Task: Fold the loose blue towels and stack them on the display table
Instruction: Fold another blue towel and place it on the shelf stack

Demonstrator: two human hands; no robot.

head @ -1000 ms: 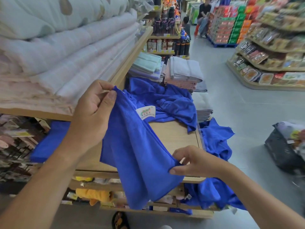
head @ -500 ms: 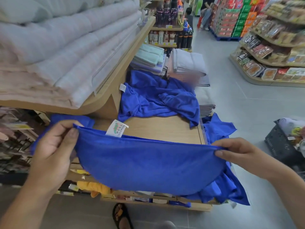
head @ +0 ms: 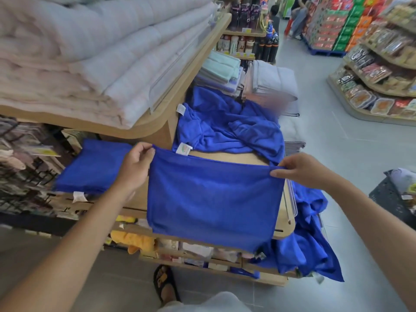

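Pinching one blue towel [head: 211,199], two hands [head: 135,167] [head: 299,170], one folded stack [head: 94,167]

Bright, even shop light from overhead; wide-angle view.
Your blue towel [head: 211,199] is evenly lit and fairly sharp, with only soft shadows under the upper shelf [head: 144,129]. A smeared, out-of-focus patch sits on the grey folded stack [head: 276,104]. The pale floor [head: 333,140] carries a mild sheen. Straight lines bow toward the edges, and the far aisle [head: 292,55] is soft.

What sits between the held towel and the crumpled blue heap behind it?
Head view: only bare wooden tabletop separates the held towel from the heap.
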